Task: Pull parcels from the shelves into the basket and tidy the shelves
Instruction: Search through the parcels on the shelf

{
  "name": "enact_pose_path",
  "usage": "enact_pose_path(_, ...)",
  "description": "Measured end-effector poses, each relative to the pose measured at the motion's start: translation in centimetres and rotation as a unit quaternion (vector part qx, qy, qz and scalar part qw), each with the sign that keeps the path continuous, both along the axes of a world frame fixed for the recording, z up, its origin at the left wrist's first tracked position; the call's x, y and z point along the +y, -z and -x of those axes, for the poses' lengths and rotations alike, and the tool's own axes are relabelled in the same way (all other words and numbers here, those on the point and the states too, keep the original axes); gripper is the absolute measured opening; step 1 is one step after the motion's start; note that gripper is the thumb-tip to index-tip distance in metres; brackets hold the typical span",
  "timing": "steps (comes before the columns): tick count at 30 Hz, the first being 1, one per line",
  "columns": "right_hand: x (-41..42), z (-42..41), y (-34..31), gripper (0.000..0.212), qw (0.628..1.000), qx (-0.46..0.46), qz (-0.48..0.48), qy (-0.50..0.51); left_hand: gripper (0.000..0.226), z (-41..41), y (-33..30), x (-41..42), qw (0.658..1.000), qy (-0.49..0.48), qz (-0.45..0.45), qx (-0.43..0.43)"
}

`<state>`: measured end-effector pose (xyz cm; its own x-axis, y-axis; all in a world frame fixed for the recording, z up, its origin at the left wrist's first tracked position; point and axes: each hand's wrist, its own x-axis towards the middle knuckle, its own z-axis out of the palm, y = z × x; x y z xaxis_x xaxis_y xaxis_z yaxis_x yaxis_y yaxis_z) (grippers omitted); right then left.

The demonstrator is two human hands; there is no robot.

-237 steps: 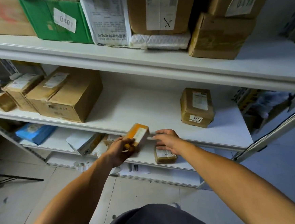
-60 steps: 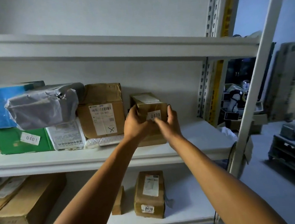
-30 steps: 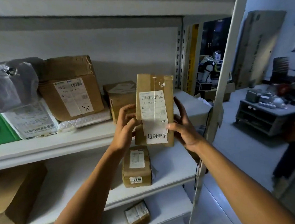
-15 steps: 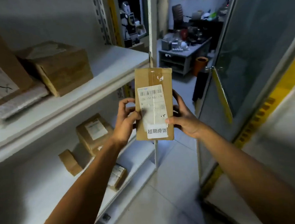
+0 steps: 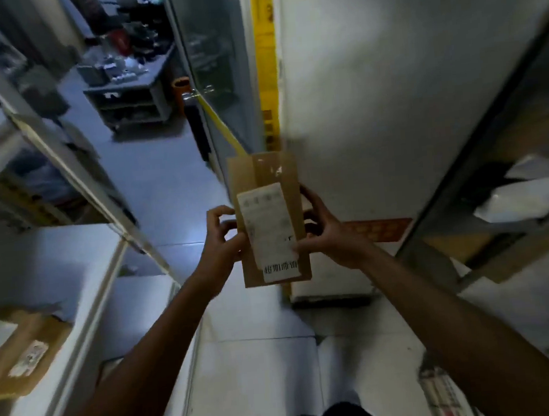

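Your view swung from shelves to aisle, brown parcel upright, your left hand and right hand curled round its edges.

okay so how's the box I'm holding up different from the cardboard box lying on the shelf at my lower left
The held box stands upright in the air, gripped by the left hand and right hand; the shelf box lies flat on the white shelf, untouched. The held box's white label covers much of its front and ends in a strip of printed characters; the shelf box shows only a small label on a broad brown face. Both are plain brown cardboard with white labels.
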<state>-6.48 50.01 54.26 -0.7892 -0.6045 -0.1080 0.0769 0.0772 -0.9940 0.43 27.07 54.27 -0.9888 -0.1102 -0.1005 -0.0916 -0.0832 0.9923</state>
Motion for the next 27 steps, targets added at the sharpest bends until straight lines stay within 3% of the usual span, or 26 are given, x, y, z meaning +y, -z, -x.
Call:
enact_pose_path(5,9.9,-1.7,2.7,0.108,0.995,-0.007,-0.037,0.089,0.065,2.9,2.7,8.2,0.992,0.108,-0.015,-0.067)
enact_pose_path(12,22.0,-4.6,6.9,0.107,0.970,-0.067,-0.015,0.235,0.050,7.0,5.7,21.1,0.965,0.239,0.014,-0.108)
enact_pose_path(18,31.2,-9.3,9.0,0.108,0.913,-0.111,-0.005,0.392,0.052,8.8,7.7,33.3,0.922,0.365,0.046,-0.122)
enact_pose_path(22,36.7,-13.9,10.6,0.109,0.870,-0.145,0.050,0.469,0.047,7.8,8.7,41.5,0.883,0.445,0.070,-0.135)
enact_pose_path(27,40.9,-18.9,12.9,0.111,0.814,-0.181,0.053,0.550,0.061,6.3,9.8,49.3,0.830,0.525,0.126,-0.140)
